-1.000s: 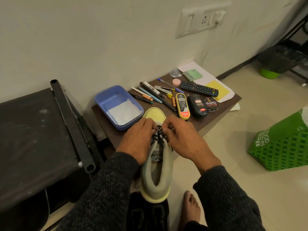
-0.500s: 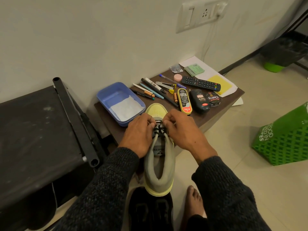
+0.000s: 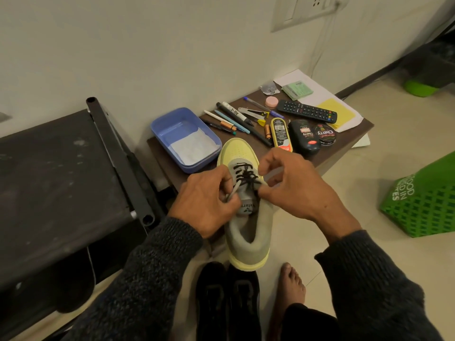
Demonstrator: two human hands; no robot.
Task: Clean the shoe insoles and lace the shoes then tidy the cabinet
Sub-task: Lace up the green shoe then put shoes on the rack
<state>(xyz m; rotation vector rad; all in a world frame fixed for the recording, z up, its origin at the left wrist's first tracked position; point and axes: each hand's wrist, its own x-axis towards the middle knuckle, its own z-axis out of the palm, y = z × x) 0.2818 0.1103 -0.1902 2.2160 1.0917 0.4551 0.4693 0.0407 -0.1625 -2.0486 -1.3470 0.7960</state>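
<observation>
Crowding the brown table [image 3: 349, 141] behind the work: blue plastic tub [image 3: 172, 124] with white paper lying in it, a row of pens and markers [image 3: 234, 118], two batteries, a yellow-black polish bottle [image 3: 280, 135], a black Cherry polish bottle [image 3: 304, 136] and round Cherry tin [image 3: 326, 137], a black remote [image 3: 306, 111], a pink cap, white and yellow papers [image 3: 337, 110] at the far edge. Black rack [image 3: 61, 173] stands to the left against the wall. Green lattice bag [image 3: 426, 205] on the floor at right. Black shoes [image 3: 229, 299] on the floor below, a bare foot [image 3: 289, 289] beside them.

Shoe [image 3: 242, 230]: grey upper, pale yellow toe cap and sole, toe resting on the table's near edge, heel toward the camera, tongue label visible. Black lace [image 3: 246, 174] crosses the lower eyelets. Left hand [image 3: 209, 200] is curled at the shoe's left side, pinching a grey lace end [image 3: 232, 191]. Right hand [image 3: 295, 190] pinches the lace at the right eyelets, fingers bent. Both hands partly hide the upper eyelets.
</observation>
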